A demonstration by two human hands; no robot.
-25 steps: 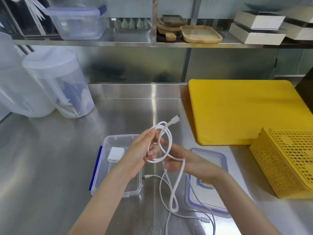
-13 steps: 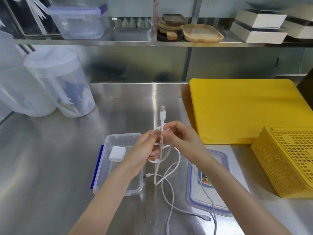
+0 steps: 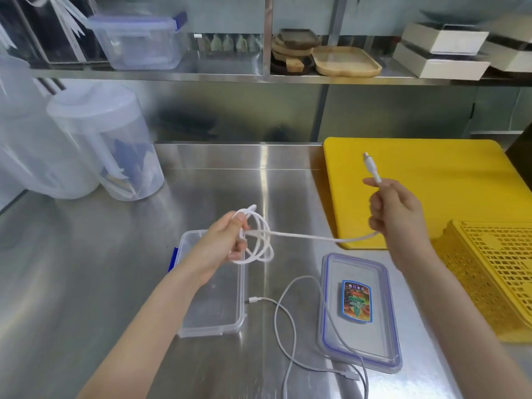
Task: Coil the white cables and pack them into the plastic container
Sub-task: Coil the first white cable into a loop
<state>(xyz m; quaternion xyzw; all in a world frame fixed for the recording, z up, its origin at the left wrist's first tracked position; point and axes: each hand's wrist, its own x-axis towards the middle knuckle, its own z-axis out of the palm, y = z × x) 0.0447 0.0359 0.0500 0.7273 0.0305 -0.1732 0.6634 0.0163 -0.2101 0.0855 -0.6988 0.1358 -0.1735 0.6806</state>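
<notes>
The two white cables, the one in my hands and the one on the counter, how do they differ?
The held cable is looped in the left hand, its plug end pinched by the right hand; the loose cable sprawls uncoiled on the counter, crossing the lid. The loose one looks thinner. Neither is packed.

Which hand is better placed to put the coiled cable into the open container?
The left hand. It holds the coil directly above the open container. The right hand only pinches the plug end over the yellow board, farther away.

Steel counter carries container; lid; loose cable; yellow board; basket.
</notes>
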